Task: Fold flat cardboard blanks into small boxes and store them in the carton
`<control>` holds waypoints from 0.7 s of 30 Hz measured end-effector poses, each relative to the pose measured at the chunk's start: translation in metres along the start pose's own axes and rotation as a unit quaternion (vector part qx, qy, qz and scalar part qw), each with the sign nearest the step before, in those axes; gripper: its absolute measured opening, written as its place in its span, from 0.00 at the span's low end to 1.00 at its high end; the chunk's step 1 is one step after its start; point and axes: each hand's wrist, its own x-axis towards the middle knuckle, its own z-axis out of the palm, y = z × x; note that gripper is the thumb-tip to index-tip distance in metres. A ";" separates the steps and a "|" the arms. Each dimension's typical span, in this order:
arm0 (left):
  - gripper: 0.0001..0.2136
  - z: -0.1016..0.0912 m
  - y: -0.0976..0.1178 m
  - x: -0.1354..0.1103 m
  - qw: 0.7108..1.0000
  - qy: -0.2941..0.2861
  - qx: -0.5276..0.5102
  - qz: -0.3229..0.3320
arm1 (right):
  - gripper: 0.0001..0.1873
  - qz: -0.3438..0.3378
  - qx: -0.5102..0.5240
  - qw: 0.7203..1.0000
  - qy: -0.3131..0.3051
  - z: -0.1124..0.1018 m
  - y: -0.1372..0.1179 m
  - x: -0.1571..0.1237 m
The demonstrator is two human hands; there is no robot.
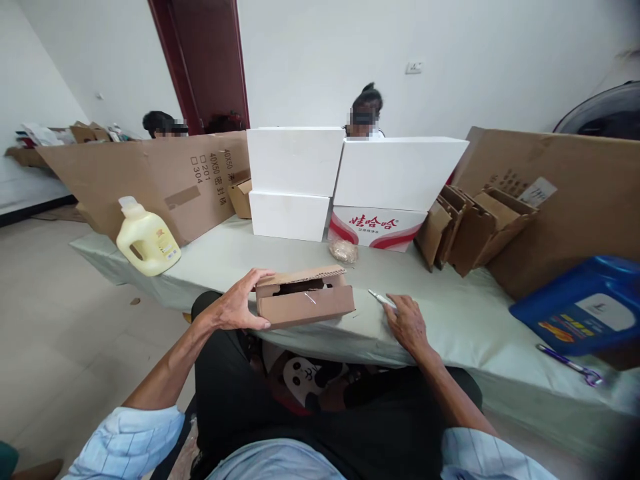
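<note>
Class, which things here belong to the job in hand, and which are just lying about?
Apparently in the job:
- small cardboard box, in the left hand
- slim white tool, in the right hand

Apparently just lying about:
- pale yellow handled bottle
- blue plastic jug
- stacked white boxes

My left hand [241,303] grips the left end of the brown carton [306,308], its lid partly raised. My right hand [407,321] holds a slim white tool [383,299], tip apart from the carton. White boxes [295,163] stand beyond; yellow jug [155,241] at left, blue jug [580,310] at right.
</note>
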 end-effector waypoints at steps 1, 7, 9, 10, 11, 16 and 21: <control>0.45 -0.002 -0.002 0.001 1.000 -0.005 -0.008 -0.002 | 0.13 -0.014 0.033 0.999 0.008 -0.002 -0.013 0.005; 0.37 -0.006 -0.004 0.015 0.999 0.005 -0.036 -0.039 | 0.21 -0.164 0.240 0.955 0.049 -0.028 -0.121 0.026; 0.26 -0.004 -0.002 0.021 0.997 0.034 -0.045 -0.061 | 0.19 -0.219 0.231 0.947 0.040 -0.036 -0.148 0.028; 0.22 -0.003 -0.002 0.024 0.995 0.049 -0.048 -0.068 | 0.18 -0.241 0.224 0.944 0.031 -0.038 -0.157 0.029; 0.20 -0.002 -0.002 0.027 0.994 0.060 -0.049 -0.070 | 0.16 -0.257 0.217 0.941 0.019 -0.039 -0.164 0.029; 0.14 0.002 -0.003 0.037 0.996 0.093 -0.002 -0.017 | 0.10 -0.254 0.209 0.944 -0.021 -0.039 -0.171 0.027; 0.07 0.012 0.021 0.032 0.953 0.231 0.126 0.153 | 0.11 -0.209 0.248 0.945 -0.039 -0.038 -0.172 0.024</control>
